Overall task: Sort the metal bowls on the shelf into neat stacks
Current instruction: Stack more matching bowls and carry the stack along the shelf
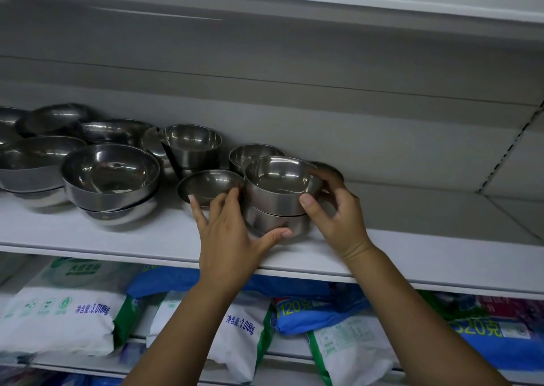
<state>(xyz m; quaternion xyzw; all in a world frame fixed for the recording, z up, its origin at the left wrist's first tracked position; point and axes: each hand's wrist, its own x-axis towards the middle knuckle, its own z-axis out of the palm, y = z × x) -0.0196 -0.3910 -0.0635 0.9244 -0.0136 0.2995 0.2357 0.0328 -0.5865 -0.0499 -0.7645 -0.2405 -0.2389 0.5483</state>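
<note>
Nearest me, at six o'clock, bags (pixel 70 315) of goods lay on the rack below. Above them my left hand (pixel 232 232) reached onto the shelf (pixel 117 238), fingers spread and fairly straight up the nine o'clock side of a two-bowl stack, thumb pressed against the lower bowl (pixel 273 223). My right hand (pixel 338 215) gripped the upper bowl (pixel 279 185) from three o'clock, thumb flat on its wall and fingers curled over the far rim.

That stack stood close to the shelf's front edge. I judged that a hard push toward six o'clock could tip it off, and that the slick steel might slip if my right thumb eased. The upper bowl looked not quite level, so it might have seated crooked.

At nine o'clock my left fingertips touched a shallow dish (pixel 210 184), and a careless sweep could shove it. Just behind, at eleven o'clock, stood a small bowl (pixel 253 153) that my right knuckles might knock. Farther toward nine o'clock, the big bowls (pixel 110 176) sat crowded and uneven.
</note>
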